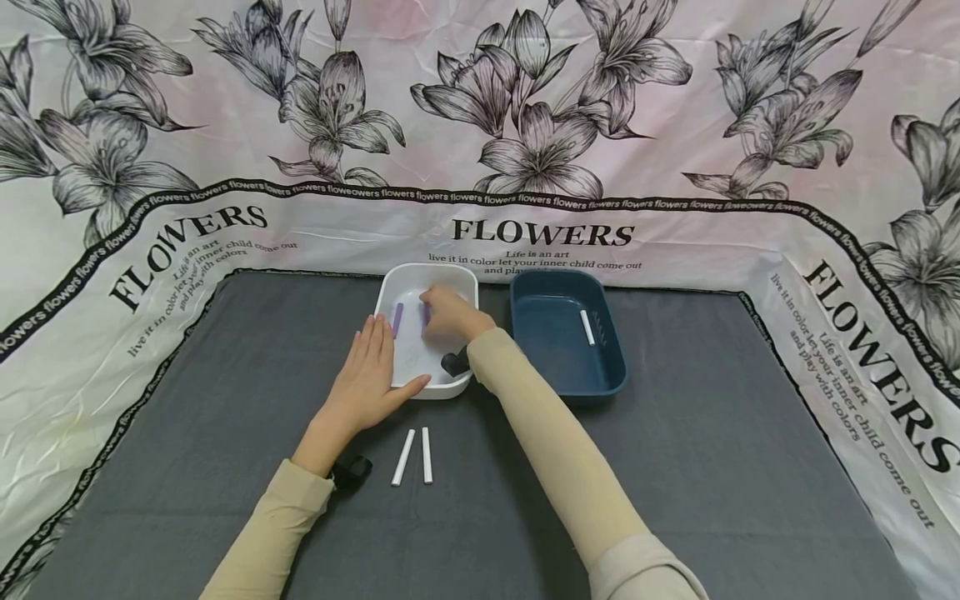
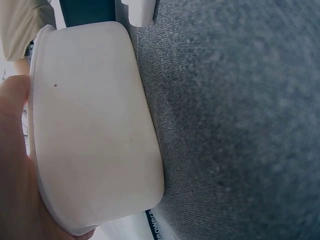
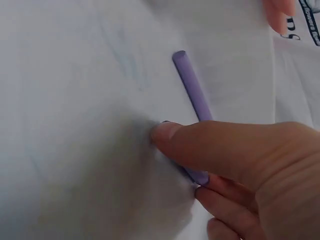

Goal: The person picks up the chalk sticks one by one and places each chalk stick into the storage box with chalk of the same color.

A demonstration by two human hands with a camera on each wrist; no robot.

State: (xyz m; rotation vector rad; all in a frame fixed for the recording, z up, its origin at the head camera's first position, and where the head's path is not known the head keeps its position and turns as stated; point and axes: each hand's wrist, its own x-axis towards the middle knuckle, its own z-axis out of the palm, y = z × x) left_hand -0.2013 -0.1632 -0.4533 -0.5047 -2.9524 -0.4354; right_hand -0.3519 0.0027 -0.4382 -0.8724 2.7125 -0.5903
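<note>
In the head view, my right hand (image 1: 453, 317) reaches into the white plastic tub (image 1: 416, 367). There its thumb and fingers pinch a purple chalk stick (image 3: 201, 177), mostly hidden behind the thumb in the right wrist view. Close by on the tub's floor lies a second purple chalk stick (image 3: 190, 80). My left hand (image 1: 366, 375) rests on the tub's left and near rim, fingers straight, thumb spread along the front edge. On the cloth before the tub lie two white chalk sticks (image 1: 402, 457), side by side.
A dark blue tub (image 1: 551, 387) stands right of the white one, with one white chalk stick (image 1: 587, 327) inside. Grey cloth (image 1: 712, 450) covers the table. Behind hangs a floral-printed sheet (image 1: 390, 225), its lower border meeting the cloth's far edge.
</note>
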